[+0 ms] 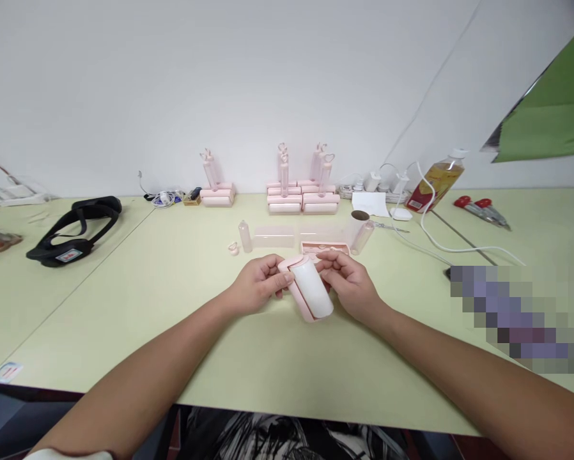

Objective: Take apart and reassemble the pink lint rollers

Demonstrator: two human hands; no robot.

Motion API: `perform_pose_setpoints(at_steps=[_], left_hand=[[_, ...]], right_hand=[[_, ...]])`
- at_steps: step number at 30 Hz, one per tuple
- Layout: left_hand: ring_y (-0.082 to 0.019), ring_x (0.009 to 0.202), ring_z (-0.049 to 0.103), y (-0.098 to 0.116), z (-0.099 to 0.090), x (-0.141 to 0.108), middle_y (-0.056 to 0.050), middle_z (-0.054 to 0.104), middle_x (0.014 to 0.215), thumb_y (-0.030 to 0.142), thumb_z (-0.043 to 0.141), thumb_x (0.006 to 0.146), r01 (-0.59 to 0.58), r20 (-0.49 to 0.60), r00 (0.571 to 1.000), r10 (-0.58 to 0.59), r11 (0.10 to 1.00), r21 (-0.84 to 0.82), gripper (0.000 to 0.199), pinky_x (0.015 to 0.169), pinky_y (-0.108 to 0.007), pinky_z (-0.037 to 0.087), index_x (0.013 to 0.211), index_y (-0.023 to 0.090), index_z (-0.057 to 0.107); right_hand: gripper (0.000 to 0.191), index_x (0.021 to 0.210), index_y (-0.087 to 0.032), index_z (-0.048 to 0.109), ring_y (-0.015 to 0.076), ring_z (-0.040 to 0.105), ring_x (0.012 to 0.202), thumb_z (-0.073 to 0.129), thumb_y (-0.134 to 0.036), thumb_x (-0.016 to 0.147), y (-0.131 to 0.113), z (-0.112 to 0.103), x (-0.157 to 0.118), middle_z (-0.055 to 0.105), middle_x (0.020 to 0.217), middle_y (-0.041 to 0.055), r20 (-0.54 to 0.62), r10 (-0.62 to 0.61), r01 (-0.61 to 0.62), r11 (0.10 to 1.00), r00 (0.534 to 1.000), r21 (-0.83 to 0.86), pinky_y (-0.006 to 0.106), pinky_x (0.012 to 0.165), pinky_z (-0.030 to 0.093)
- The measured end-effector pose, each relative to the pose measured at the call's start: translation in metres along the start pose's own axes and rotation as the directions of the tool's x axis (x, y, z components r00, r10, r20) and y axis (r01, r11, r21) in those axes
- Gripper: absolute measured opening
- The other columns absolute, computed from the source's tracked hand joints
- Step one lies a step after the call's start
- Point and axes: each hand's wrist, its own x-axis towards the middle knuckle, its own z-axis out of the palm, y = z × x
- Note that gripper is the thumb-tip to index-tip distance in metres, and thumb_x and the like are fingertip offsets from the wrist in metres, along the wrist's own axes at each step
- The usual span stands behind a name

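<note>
A pink lint roller head with a white roll point(313, 287) is held tilted above the pale green table point(248, 358). My left hand point(258, 284) is closed on its upper left part, thumb across the pink casing. At its upper right side is my right hand point(349, 284), fingers bent close to the casing; whether they grip it is hard to see. Just behind lie an open pink casing point(324, 248), a clear pink handle tube point(245, 236), a second tube point(362, 237), a small pink loop piece point(233, 248) and a clear cover point(273, 236).
Finished-looking pink rollers stand along the wall, one group at the left point(217, 195) and another at the centre point(285, 203). Black headgear point(76, 233) lies at the left. To the right are a cardboard core point(360, 217), a drink bottle point(435, 183), white cables, red-handled tools point(483, 211) and a blurred-out object.
</note>
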Motion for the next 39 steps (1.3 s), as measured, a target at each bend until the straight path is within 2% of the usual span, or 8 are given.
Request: perform_pose_setpoints(at_steps=[6,10,14,17,23,31,35,39], left_hand=[[-0.009,0.059,0.053,-0.001,0.000,0.001,0.000,0.056,0.070,0.045,0.066,0.081,0.002,-0.014,1.000,-0.002,1.000,-0.001,0.034,0.056,-0.021,0.044,0.091,0.014,0.059],[-0.009,0.059,0.053,0.000,0.000,0.001,0.001,0.056,0.070,0.044,0.067,0.080,0.000,-0.022,1.000,0.001,1.000,0.024,0.033,0.055,-0.021,0.044,0.090,0.014,0.058],[-0.009,0.059,0.054,0.001,0.000,0.001,0.001,0.055,0.070,0.043,0.066,0.080,0.004,-0.037,0.999,-0.002,0.997,0.072,0.031,0.055,-0.021,0.044,0.087,0.014,0.057],[-0.009,0.059,0.053,0.001,0.000,0.001,0.001,0.055,0.069,0.042,0.065,0.081,0.003,-0.045,0.999,0.001,0.996,0.089,0.029,0.055,-0.021,0.044,0.086,0.014,0.057],[-0.009,0.059,0.054,0.001,0.000,0.001,0.001,0.056,0.068,0.040,0.065,0.081,0.013,-0.071,0.997,-0.005,0.994,0.108,0.027,0.055,-0.021,0.044,0.085,0.014,0.057],[-0.010,0.059,0.055,0.005,0.002,-0.001,0.002,0.056,0.067,0.039,0.065,0.079,0.029,-0.090,0.996,-0.016,0.990,0.139,0.026,0.055,-0.021,0.044,0.084,0.015,0.059],[-0.010,0.058,0.055,0.006,0.003,0.000,0.002,0.056,0.066,0.039,0.065,0.079,0.028,-0.084,0.996,-0.017,0.990,0.139,0.025,0.054,-0.021,0.043,0.084,0.015,0.059],[-0.011,0.058,0.055,0.003,0.002,0.000,0.002,0.056,0.065,0.035,0.064,0.079,0.033,-0.091,0.996,-0.018,0.985,0.172,0.022,0.054,-0.021,0.043,0.084,0.014,0.059]], right_hand=[[0.026,0.105,-0.021,0.059,0.0159,0.058,0.075,0.062,-0.032,0.081,0.001,-0.002,-0.002,0.061,0.085,0.0036,0.086,-0.124,0.122,0.992,0.989,0.031,0.029,0.064,0.049],[0.042,0.116,-0.022,0.054,0.0188,0.059,0.087,0.067,-0.037,0.080,0.005,-0.002,-0.004,0.060,0.097,0.0062,0.180,-0.153,0.144,0.988,0.972,0.062,0.033,0.073,0.049],[0.061,0.128,-0.023,0.045,0.0213,0.059,0.092,0.073,-0.037,0.075,0.005,-0.001,-0.007,0.057,0.108,0.0092,0.248,-0.111,0.120,0.993,0.962,-0.020,0.036,0.077,0.049],[0.061,0.131,-0.024,0.042,0.0199,0.058,0.090,0.070,-0.034,0.078,0.004,-0.001,-0.008,0.056,0.107,0.0079,0.229,-0.102,0.121,0.990,0.968,-0.067,0.035,0.077,0.049],[0.051,0.128,-0.024,0.045,0.0182,0.058,0.087,0.065,-0.030,0.082,0.005,-0.001,-0.008,0.055,0.105,0.0074,0.218,-0.111,0.126,0.991,0.970,-0.054,0.034,0.074,0.049],[0.057,0.127,-0.024,0.047,0.0174,0.056,0.081,0.072,-0.033,0.077,0.004,0.001,-0.011,0.056,0.097,0.0049,0.208,-0.183,0.218,0.963,0.961,-0.160,0.031,0.068,0.049],[0.063,0.129,-0.024,0.046,0.0159,0.053,0.075,0.074,-0.037,0.075,0.003,0.004,-0.015,0.053,0.094,0.0038,0.166,-0.190,0.228,0.939,0.968,-0.256,0.030,0.064,0.048],[0.066,0.132,-0.024,0.043,0.0152,0.051,0.074,0.074,-0.038,0.075,0.001,0.005,-0.017,0.051,0.094,0.0034,0.177,-0.189,0.230,0.941,0.966,-0.250,0.031,0.064,0.048]])
